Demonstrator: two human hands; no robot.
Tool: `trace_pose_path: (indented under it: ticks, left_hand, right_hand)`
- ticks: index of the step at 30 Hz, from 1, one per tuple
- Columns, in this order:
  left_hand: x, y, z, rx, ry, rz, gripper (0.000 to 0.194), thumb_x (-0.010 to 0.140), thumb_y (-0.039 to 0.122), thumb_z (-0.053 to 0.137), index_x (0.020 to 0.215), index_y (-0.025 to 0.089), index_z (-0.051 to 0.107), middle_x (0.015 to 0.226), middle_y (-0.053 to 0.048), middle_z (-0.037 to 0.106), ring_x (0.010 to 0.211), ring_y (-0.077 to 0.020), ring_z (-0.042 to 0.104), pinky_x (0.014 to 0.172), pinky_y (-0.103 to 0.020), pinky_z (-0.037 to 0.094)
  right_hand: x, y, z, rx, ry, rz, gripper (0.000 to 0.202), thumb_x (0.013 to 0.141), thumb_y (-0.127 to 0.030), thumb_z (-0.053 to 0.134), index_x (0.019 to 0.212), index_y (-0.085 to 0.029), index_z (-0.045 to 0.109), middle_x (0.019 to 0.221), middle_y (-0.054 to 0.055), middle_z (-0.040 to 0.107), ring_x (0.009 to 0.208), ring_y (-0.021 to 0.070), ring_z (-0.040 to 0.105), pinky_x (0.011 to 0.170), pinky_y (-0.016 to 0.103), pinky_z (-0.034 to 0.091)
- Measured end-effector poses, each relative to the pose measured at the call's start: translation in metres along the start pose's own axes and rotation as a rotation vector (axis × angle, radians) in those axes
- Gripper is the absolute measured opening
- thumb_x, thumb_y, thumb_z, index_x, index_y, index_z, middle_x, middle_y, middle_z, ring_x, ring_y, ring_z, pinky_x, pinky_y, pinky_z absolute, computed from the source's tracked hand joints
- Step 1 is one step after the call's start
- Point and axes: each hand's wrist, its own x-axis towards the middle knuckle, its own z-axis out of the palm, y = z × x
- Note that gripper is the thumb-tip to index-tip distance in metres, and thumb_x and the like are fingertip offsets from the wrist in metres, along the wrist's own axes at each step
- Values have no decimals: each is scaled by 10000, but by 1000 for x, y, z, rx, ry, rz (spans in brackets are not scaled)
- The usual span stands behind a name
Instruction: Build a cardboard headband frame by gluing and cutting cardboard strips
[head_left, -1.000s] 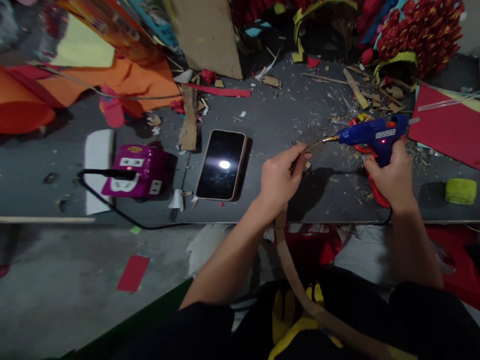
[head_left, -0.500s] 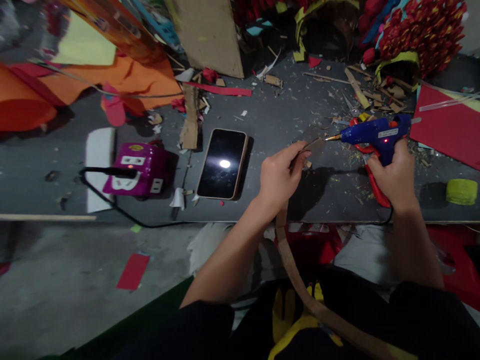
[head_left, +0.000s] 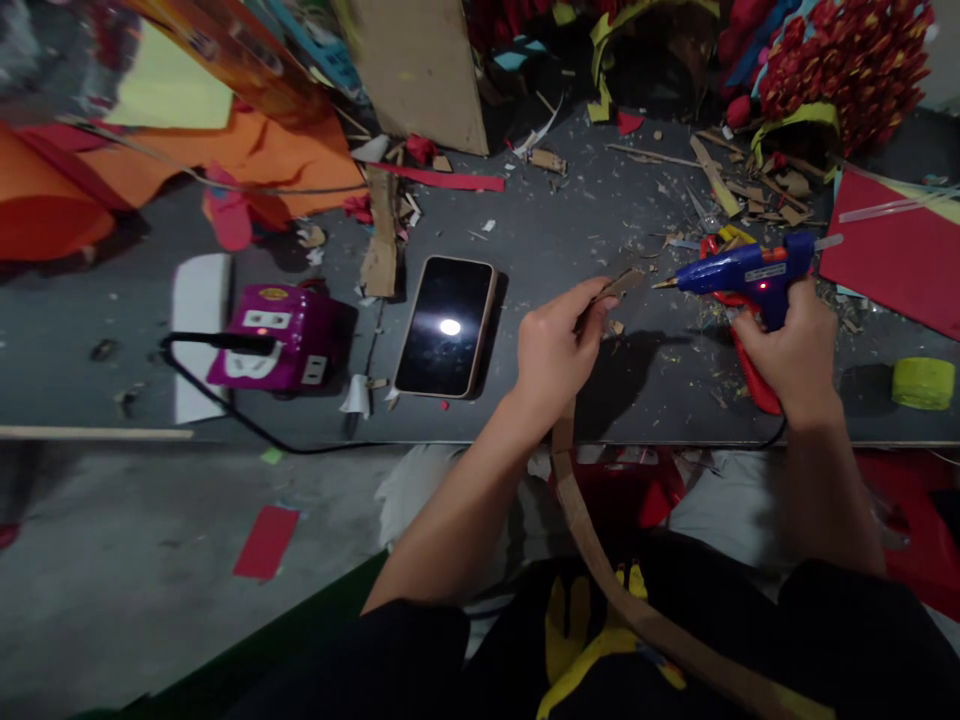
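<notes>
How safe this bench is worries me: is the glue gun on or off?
On, it appears: a red light glows on the glue gun in the right hand. Whether its nozzle is hot, I cannot tell.

I can read no words: the white label (head_left: 765, 272) on my glue gun (head_left: 724, 272), right of the frame, and the yellow sticker (head_left: 268, 292) on the purple socket block (head_left: 306, 322), at left, are too small.

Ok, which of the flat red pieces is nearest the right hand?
The large red sheet, just right of the glue gun; the narrow red strip lies beyond the phone, the small red piece on the floor.
</notes>
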Motion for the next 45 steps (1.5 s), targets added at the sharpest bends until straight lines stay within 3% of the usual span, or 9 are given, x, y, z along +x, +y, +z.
trace_pose_path:
  ticks: [4,7,10,20,25,33,39,42,45]
  left_hand:
    - [2,-3,-2,2,34,-18,215,956,250,524,1053,169,698,786,-24,722,625,-101,637,596,-207,451]
    - [3,-4,-3,8,39,-27,220,955,259,520,1036,163,700,746,-21,701,623,-104,632,595,-210,441]
    - [4,-5,-2,25,33,-34,228,955,286,523,1032,168,703,726,-18,689,619,-108,621,603,-216,436]
    - [4,-3,0,-6,49,-25,234,937,276,535,1020,167,724,729,-20,698,614,-108,617,613,-212,432]
    - [4,-5,1,-32,67,-25,226,931,293,531,995,181,716,785,-27,729,616,-111,629,593,-209,436]
    - [5,-7,1,-28,112,-1,238,925,305,532,996,178,719,760,-25,720,601,-115,626,590,-212,440]
    - [9,-11,-3,-54,137,-16,235,934,308,521,1004,179,704,830,-28,747,624,-109,641,599,-207,449]
    - [12,-16,-5,-43,171,-21,241,925,315,536,1007,171,711,781,-25,736,612,-111,633,585,-211,433]
    - [15,-21,-6,-65,201,-50,217,914,298,550,1001,182,712,787,-15,737,591,-105,626,570,-211,428]
  right_hand:
    - [13,23,-3,51,135,131,434,739,-459,729,1030,-213,522,768,63,633,730,261,626,758,412,471]
    - [30,53,2,112,202,263,453,684,-372,784,966,-234,457,864,105,656,774,260,607,748,395,443]
    - [46,81,11,196,231,300,334,749,-283,690,920,-261,404,1018,137,650,820,225,585,761,364,432]
    - [66,131,12,30,280,478,211,830,-260,556,744,-269,363,831,79,588,783,217,530,770,356,378]
    - [67,140,25,-40,276,490,58,848,-246,532,836,-190,530,912,139,621,887,268,578,835,392,406]
    - [69,143,29,-237,229,470,314,886,-252,545,1054,-7,644,1082,288,626,1101,356,578,973,505,399]
    - [46,116,-1,-174,347,278,298,866,-275,564,1110,-114,621,1124,199,640,1124,321,578,991,490,417]
    - [20,72,-17,72,85,98,167,863,-296,574,965,-178,635,867,69,641,789,208,597,765,356,478]
    - [-8,24,-19,226,-518,-193,93,844,-269,628,894,-192,644,770,6,615,697,142,560,674,267,427]
